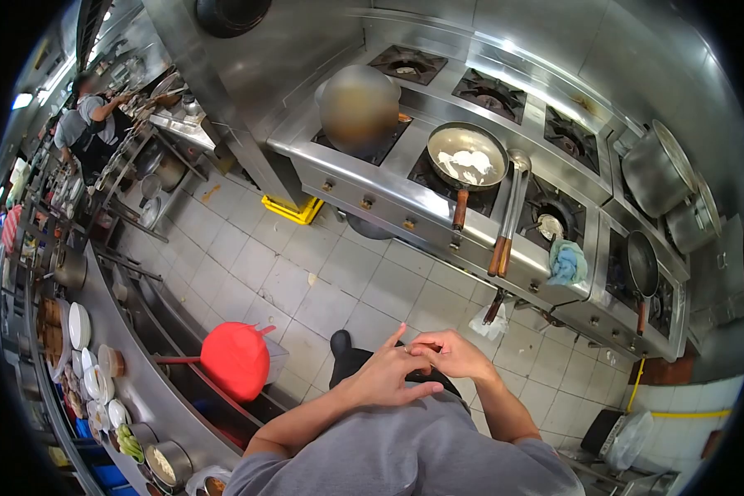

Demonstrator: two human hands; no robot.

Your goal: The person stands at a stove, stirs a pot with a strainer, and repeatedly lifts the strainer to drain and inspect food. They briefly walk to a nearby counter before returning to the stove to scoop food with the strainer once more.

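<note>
Both of my hands meet in front of my waist, over the tiled floor. My left hand [388,370] has its fingers spread, the thumb pointing right. Against its fingers rests my right hand [453,351], whose fingers are curled together at the left hand's fingers; whether something small is between them is hidden. Beyond the hands, a frying pan [468,155] with white food in it sits on the stove [364,178], its wooden handle towards me. Two long-handled utensils [512,207] lie right of the pan, and a blue-green cloth [567,262] lies on the stove's front edge.
Large pots [658,169] and a small pan [640,263] stand at the right of the stove. A red round object [235,361] is at left, near a counter [132,331] with plates and pots. Another person [91,124] stands at the far left. A yellow crate [293,210] is on the floor.
</note>
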